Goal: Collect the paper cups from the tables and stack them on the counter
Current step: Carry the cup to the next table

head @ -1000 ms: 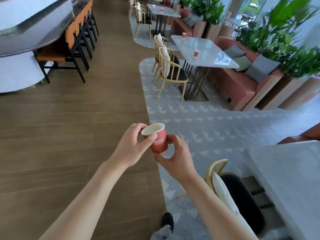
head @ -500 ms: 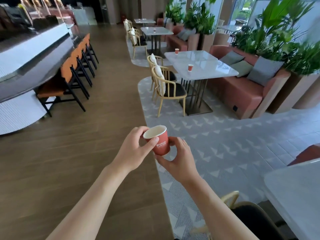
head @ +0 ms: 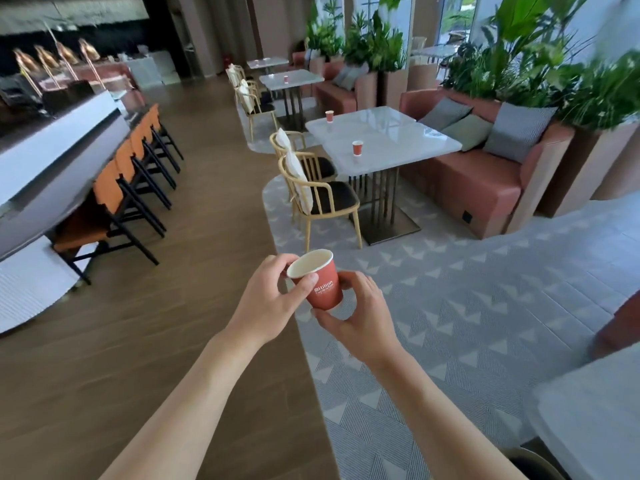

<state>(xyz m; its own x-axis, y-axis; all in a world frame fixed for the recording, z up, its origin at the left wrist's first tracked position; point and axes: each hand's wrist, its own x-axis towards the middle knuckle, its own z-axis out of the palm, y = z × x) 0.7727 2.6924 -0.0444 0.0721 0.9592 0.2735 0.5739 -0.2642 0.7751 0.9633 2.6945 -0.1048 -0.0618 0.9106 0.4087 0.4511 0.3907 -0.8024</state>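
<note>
Head view shows a person standing on the line between wood floor and patterned carpet, holding one red paper cup (head: 320, 280) in front of the body with both hands. The left hand (head: 273, 299) pinches the cup near its rim, thumb on the near side and fingers curled behind; the right hand (head: 353, 317) cups its base, fingers wrapped round the bottom edge. The cup tilts a little to the left and looks empty. Collection seems under way, with this cup in hand and others waiting: two red cups (head: 357, 147) stand on the white marble table (head: 408, 143) ahead on the right, and another (head: 286, 78) on a far table. The counter (head: 52, 157) runs along the left, well apart from the hands. A likely next move is walking to the marble table, freeing one hand, and nesting the nearer cup with the held one.
</note>
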